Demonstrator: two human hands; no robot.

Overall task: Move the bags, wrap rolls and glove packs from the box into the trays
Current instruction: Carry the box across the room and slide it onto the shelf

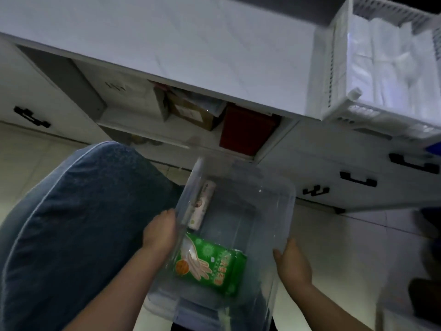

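Note:
A clear plastic box [269, 194] sits low in front of me, over the floor. My left hand [160, 231] grips its left wall, and my right hand [293, 261] presses flat against its right wall. Inside lie a green glove pack [214, 263] printed with hands and, along the left wall, a white wrap roll [201, 205]. On the white countertop at the upper right stands a white slotted tray [334, 75] holding clear plastic bags [386, 58].
My knee in blue jeans [78, 223] fills the left. An open cabinet shelf [191, 139] below the counter holds a cardboard box [191, 113] and a red box [245, 130]. Drawers with black handles [358, 179] run along the right. Pale floor tiles lie below.

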